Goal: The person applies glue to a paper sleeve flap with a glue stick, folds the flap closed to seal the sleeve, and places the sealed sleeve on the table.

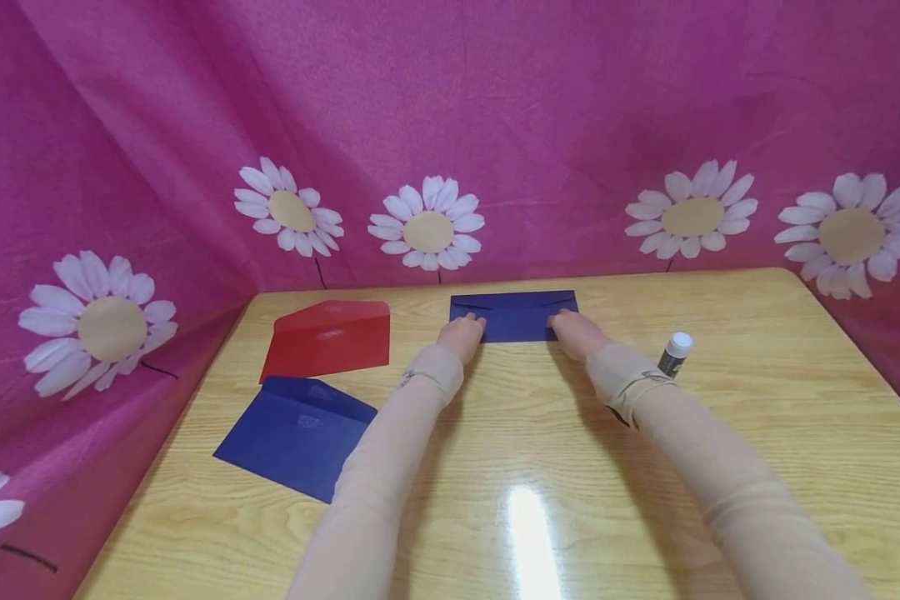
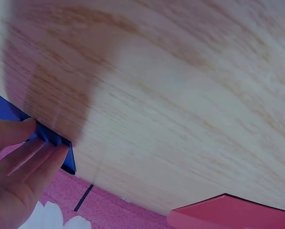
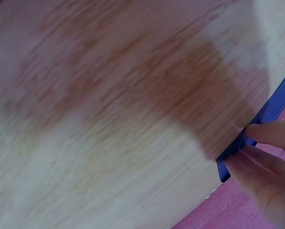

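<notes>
At the table's far edge, a dark blue envelope [image 1: 516, 321] lies with its long side across and slanting seam lines near its upper corners. My left hand [image 1: 462, 335] pinches its left end, with thumb and fingertips at the envelope's edge in the left wrist view. On the opposite end, my right hand [image 1: 576, 333] pinches the envelope in the same way. In the right wrist view, the thumb and bent fingers [image 3: 264, 191] meet at the blue edge. Part of the envelope is hidden behind both hands.
To the left lie a red envelope [image 1: 333, 342] and a second blue envelope [image 1: 292, 433], both with flaps raised; my left sleeve covers part of the blue one. A white-capped glue stick [image 1: 675, 353] stands by my right wrist. Pink flowered cloth [image 1: 540, 125] hangs behind the table [image 1: 495, 433].
</notes>
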Available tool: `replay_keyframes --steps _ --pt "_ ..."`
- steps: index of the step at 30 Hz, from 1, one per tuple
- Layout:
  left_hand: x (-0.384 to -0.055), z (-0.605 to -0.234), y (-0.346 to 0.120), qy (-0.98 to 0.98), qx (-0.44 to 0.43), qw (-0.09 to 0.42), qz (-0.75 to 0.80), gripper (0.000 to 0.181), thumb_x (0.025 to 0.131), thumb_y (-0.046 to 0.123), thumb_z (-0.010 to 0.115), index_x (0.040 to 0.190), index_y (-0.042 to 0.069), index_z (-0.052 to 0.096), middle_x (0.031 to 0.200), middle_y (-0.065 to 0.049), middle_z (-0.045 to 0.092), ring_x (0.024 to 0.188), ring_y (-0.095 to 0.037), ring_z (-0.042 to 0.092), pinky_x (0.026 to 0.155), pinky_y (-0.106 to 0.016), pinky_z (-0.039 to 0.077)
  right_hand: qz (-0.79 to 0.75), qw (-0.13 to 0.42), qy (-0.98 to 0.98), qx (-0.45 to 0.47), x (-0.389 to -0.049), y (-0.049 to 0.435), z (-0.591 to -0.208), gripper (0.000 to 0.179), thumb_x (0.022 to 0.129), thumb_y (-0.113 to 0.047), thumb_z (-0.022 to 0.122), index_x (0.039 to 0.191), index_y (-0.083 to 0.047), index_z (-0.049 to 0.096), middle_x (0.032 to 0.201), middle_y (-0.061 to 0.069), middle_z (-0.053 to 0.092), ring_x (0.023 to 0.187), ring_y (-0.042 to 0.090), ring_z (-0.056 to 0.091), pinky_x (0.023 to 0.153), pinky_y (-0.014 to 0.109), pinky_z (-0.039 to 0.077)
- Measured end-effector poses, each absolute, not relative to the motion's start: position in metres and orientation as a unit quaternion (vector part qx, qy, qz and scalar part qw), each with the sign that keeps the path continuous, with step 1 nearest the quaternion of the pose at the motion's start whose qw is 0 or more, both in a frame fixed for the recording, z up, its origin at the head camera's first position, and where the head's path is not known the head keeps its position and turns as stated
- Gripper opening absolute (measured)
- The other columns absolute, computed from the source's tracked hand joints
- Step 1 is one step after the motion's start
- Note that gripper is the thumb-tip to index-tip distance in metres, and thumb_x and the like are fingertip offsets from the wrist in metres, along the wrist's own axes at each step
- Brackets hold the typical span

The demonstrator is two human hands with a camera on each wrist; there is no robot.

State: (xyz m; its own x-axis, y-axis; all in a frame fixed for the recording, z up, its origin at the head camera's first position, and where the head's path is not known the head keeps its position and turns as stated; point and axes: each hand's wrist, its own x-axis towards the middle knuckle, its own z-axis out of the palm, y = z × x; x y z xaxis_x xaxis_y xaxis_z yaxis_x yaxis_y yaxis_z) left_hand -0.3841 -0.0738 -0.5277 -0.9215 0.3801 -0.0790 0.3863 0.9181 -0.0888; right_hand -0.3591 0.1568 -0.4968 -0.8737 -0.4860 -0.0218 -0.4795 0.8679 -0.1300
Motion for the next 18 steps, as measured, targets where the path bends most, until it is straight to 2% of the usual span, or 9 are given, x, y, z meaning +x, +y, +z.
replay_keyframes --steps 2,5,6,8,11,12,15,17,18 --pt "-0.379 -0.522 -0.074 0.979 0.196 0.031 -0.045 0.041 0.092 0.001 0.041 0.128 0.02 0.046 0.131 -0.007 0.044 0.116 -0.026 0.046 0.091 -0.038 0.041 -0.057 0.072 0.969 -0.228 -0.334 0.145 -0.461 0.037 0.082 0.015 0.043 0.115 0.004 0.055 0.116 0.027 0.051 0.112 0.041 0.043 0.094 0.046 0.036" --pt "-0.386 -0.53 -0.077 0.979 0.2 0.032 -0.037 0.04 0.089 0.002 0.047 0.126 0.018 0.049 0.129 -0.008 0.046 0.114 -0.027 0.047 0.089 -0.039 0.043 -0.053 0.077 0.97 -0.226 -0.304 0.136 -0.426 0.036 0.082 0.017 0.04 0.114 0.008 0.053 0.118 0.03 0.048 0.115 0.042 0.04 0.096 0.045 0.034" --pt "-0.393 -0.539 -0.08 0.978 0.203 0.037 -0.037 0.042 0.09 0.003 0.047 0.127 0.022 0.047 0.131 -0.006 0.045 0.116 -0.025 0.045 0.091 -0.038 0.041 -0.048 0.075 0.969 -0.23 -0.299 0.134 -0.42 0.035 0.082 0.016 0.04 0.114 0.008 0.053 0.118 0.03 0.048 0.115 0.042 0.04 0.096 0.045 0.034" --pt "-0.403 -0.549 -0.083 0.976 0.215 0.024 -0.04 0.035 0.086 0.005 0.054 0.119 0.016 0.054 0.121 -0.008 0.053 0.108 -0.025 0.051 0.084 -0.038 0.046 -0.04 0.074 0.97 -0.229 -0.293 0.132 -0.415 0.036 0.082 0.017 0.039 0.114 0.009 0.053 0.119 0.03 0.048 0.116 0.042 0.039 0.097 0.045 0.033" --pt "-0.408 -0.548 -0.084 0.975 0.209 0.055 -0.054 0.035 0.085 0.005 0.053 0.118 0.015 0.054 0.125 -0.009 0.05 0.115 -0.025 0.046 0.088 -0.039 0.043 -0.039 0.075 0.97 -0.229 -0.293 0.133 -0.414 0.036 0.083 0.016 0.038 0.116 0.009 0.052 0.119 0.029 0.048 0.118 0.041 0.037 0.098 0.045 0.032" --pt "-0.41 -0.546 -0.084 0.975 0.202 0.082 -0.051 0.035 0.087 0.007 0.051 0.12 0.018 0.054 0.13 -0.006 0.046 0.121 -0.022 0.04 0.092 -0.039 0.041 -0.041 0.078 0.97 -0.228 -0.294 0.134 -0.415 0.037 0.083 0.015 0.038 0.117 0.008 0.052 0.12 0.028 0.048 0.119 0.041 0.037 0.098 0.045 0.031" --pt "-0.414 -0.54 -0.087 0.97 0.212 0.101 -0.058 0.033 0.083 0.007 0.053 0.114 0.017 0.058 0.128 -0.006 0.048 0.119 -0.022 0.042 0.086 -0.039 0.044 -0.046 0.087 0.97 -0.224 -0.295 0.136 -0.415 0.037 0.084 0.013 0.037 0.117 0.007 0.051 0.121 0.028 0.047 0.119 0.041 0.036 0.098 0.046 0.031" --pt "-0.412 -0.527 -0.089 0.967 0.21 0.132 -0.062 0.028 0.082 0.009 0.053 0.108 0.017 0.061 0.122 -0.003 0.053 0.112 -0.019 0.048 0.08 -0.038 0.047 -0.05 0.089 0.969 -0.226 -0.294 0.136 -0.413 0.036 0.084 0.011 0.038 0.117 0.007 0.052 0.12 0.028 0.048 0.118 0.041 0.037 0.097 0.046 0.032" --pt "-0.408 -0.52 -0.091 0.964 0.219 0.134 -0.067 0.024 0.081 0.008 0.053 0.102 0.016 0.062 0.114 -0.004 0.057 0.102 -0.019 0.053 0.074 -0.036 0.048 -0.052 0.087 0.968 -0.228 -0.293 0.137 -0.412 0.035 0.084 0.01 0.039 0.116 0.007 0.053 0.119 0.028 0.048 0.117 0.042 0.039 0.096 0.047 0.033"
